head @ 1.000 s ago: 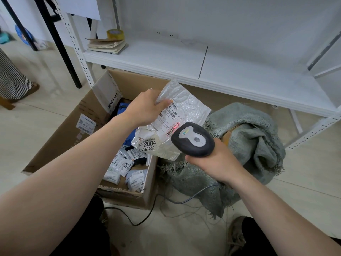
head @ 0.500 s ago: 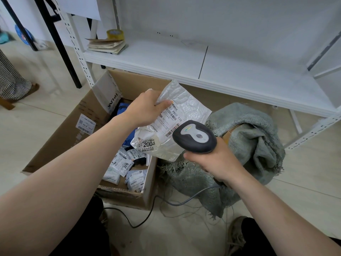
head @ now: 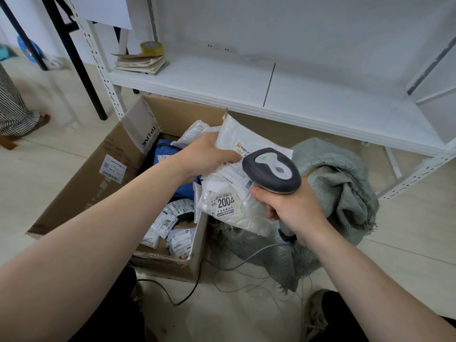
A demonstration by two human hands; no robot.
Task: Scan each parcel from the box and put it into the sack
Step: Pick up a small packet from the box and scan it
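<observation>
1. The left hand (head: pixel 204 156) has the white bubble mailer (head: pixel 232 208) pinched at its upper edge, with the thumb lying across the shipping label and the fingers hidden behind the bag.
2. The right hand (head: pixel 293 211) is wrapped tight round the handle of the barcode scanner (head: pixel 271 170). The scanner's head sits in front of the label, but I cannot tell whether it touches the plastic.
3. Here is the change. A second ago a red scan line lay on the barcode, and now it is gone. The mailer has swung right and down, from above the cardboard box (head: pixel 81 183) to across the box's right edge. Its lower corner now hangs over the near folds of the grey-green woven sack (head: pixel 345 183).
4. My read is that the scan is done and this parcel is on its way into the sack.
5. The sack sits slumped on the floor just beside the box's right wall. Its mouth is partly hidden behind the scanner hand, so I cannot judge how wide it gapes.
6. There is plenty left to do. Small labelled parcels (head: pixel 167 223) lie in the box's near right corner, a blue package (head: pixel 165 151) lies toward the far side, and another white mailer (head: pixel 192 134) sits just behind the left hand.
7. One thing to watch is the scanner's cable (head: pixel 172 292), which trails across the floor past the box's near corner. With both hands occupied, the left alone will probably have to make the drop.
</observation>
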